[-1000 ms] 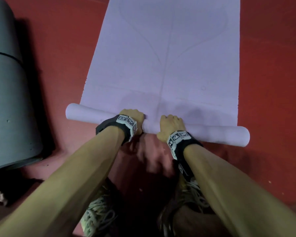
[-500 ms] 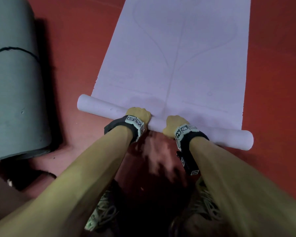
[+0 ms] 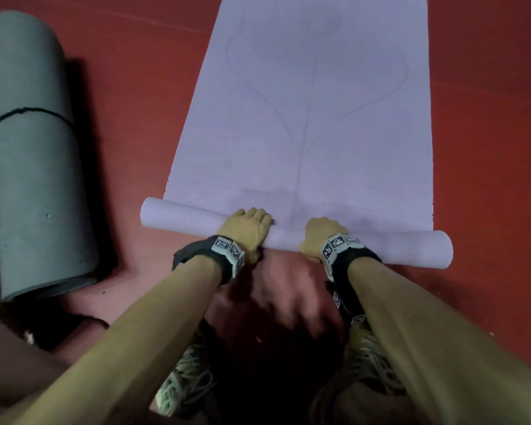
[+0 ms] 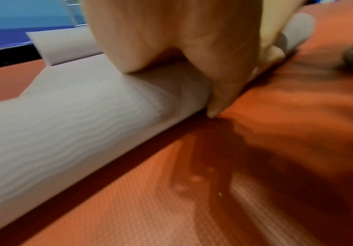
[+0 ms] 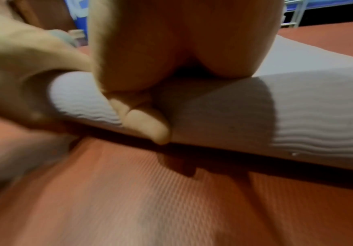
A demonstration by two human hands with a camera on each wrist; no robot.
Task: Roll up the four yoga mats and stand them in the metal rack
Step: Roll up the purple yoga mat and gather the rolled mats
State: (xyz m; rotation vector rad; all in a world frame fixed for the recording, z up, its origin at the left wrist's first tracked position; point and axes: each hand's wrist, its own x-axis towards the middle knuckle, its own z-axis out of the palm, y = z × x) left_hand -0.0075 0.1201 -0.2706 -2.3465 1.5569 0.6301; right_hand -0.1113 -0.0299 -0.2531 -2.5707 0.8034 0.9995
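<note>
Both hands, left hand (image 3: pixel 248 230) and right hand (image 3: pixel 321 237), are curled over the lavender yoga mat's roll (image 3: pixel 288 239). Since a second ago it has been advanced slightly beyond the fingertips; most of the mat remains flat.

A red floor (image 3: pixel 141 96) with a fine ribbed texture carries everything here. A pale lilac yoga mat (image 3: pixel 313 102) lies flat on it, stretching away toward the top of the head view, its near end wound into a narrow roll (image 3: pixel 408 250) that rests across the floor and juts past the flat sheet on both sides. Well apart to the left lies a grey mat (image 3: pixel 34 167), fully rolled and bound by a thin black band (image 3: pixel 31 113), lying lengthwise on the same red surface. Two laced shoes (image 3: pixel 184 384) stand on the floor at the bottom.
</note>
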